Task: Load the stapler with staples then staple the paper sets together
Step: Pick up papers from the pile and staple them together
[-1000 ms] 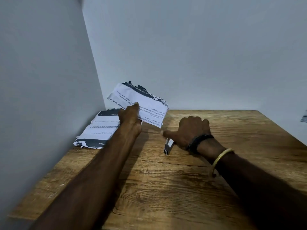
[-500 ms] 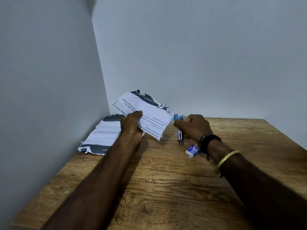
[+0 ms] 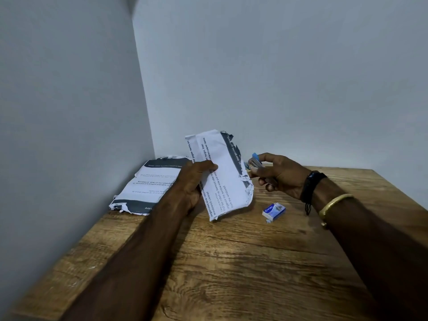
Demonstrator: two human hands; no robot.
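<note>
Paper (image 3: pixel 225 179) is hanging nearly upright over the table (image 3: pixel 231 262), the left hand (image 3: pixel 192 181) pinching its left edge between thumb and fingers. Thin, limp and torn along the dark band, it is probably wanting support close to the corner meant for the staple. At its three o'clock the right hand (image 3: pixel 281 178) is curling round the stapler (image 3: pixel 254 164), small and rigid. Print is reading "windowsill cleared" and "organize the windowsill". At five o'clock a staple box (image 3: pixel 273 211) is lying, label illegible; at nine, a pile (image 3: pixel 152 184).
</note>
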